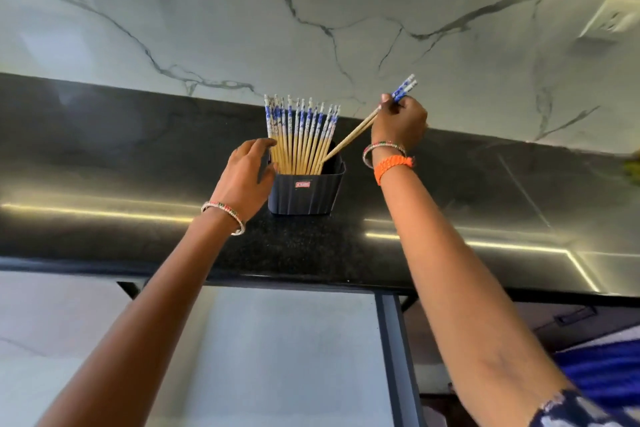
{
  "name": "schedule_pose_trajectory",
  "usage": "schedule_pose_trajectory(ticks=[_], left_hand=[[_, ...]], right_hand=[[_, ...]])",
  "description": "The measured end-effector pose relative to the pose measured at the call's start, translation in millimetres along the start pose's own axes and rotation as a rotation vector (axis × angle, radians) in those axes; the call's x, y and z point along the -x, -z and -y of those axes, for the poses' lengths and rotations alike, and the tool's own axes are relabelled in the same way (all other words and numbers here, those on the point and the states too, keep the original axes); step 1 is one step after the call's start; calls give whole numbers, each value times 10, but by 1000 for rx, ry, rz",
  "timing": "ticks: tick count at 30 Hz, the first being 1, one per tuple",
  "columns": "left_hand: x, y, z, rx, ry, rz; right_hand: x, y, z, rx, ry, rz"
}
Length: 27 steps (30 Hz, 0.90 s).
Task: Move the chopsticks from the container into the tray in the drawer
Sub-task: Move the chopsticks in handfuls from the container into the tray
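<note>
A dark ribbed container (306,192) stands on the black countertop (104,163). Several bamboo chopsticks (301,135) with blue-and-white tops stand upright in it. My right hand (398,123) pinches a pair of chopsticks (356,133) near their blue tops. The pair is tilted to the right, and its tips are still inside the container. My left hand (247,177) rests against the container's left side, fingers relaxed, thumb near the leftmost chopsticks. No drawer tray is in view.
A marble-patterned wall (311,10) rises behind the counter, with a white socket (613,19) at the upper right. Below the counter's front edge is a pale cabinet front (294,350) with a dark frame. Something blue (602,378) shows at the lower right.
</note>
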<state>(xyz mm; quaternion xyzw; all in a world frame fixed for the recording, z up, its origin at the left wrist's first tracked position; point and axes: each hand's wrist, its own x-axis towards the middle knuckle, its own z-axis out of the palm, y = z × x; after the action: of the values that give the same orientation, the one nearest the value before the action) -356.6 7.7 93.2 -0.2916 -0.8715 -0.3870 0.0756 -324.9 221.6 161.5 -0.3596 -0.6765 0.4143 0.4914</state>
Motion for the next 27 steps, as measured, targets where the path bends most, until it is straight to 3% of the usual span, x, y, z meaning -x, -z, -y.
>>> schedule_pose_trajectory(ticks=[4,9,12,14,16,18,19,21,23,24,25,27], left_hand=[[222,100,-404,28,-83,9],[699,142,-624,-326,-255,60],[1284,173,-458,-278,-144,231],[1742,155,-260,-232,38,411],[2221,87,-17,-253,188,562],[2687,-5,192,-267,280,717],[2879,-54,274,-246,307,781],[3166,-138,375,-163,357,876],[3359,-217,418,-114,384,964],[3441,-249,440,-124,386,997],[3520,-274,474,-159,383,990],[3649,-305,599,-318,335,800]], right_hand=[[273,547,299,-271,-89,-81],[983,1048,126,-691,-501,149],[1589,1225,-280,-682,-663,215],[2038,1336,-655,-444,-705,282],[2475,1546,-1057,59,-587,373],[2849,1816,-1365,517,-114,447],[2994,1931,-1451,605,190,566],[3260,2090,-1602,566,618,1020],[3483,2198,-1700,536,653,1453],[3565,2227,-1745,562,607,1550],[3635,2244,-1796,592,564,1580],[3726,2274,-1904,629,521,1583]])
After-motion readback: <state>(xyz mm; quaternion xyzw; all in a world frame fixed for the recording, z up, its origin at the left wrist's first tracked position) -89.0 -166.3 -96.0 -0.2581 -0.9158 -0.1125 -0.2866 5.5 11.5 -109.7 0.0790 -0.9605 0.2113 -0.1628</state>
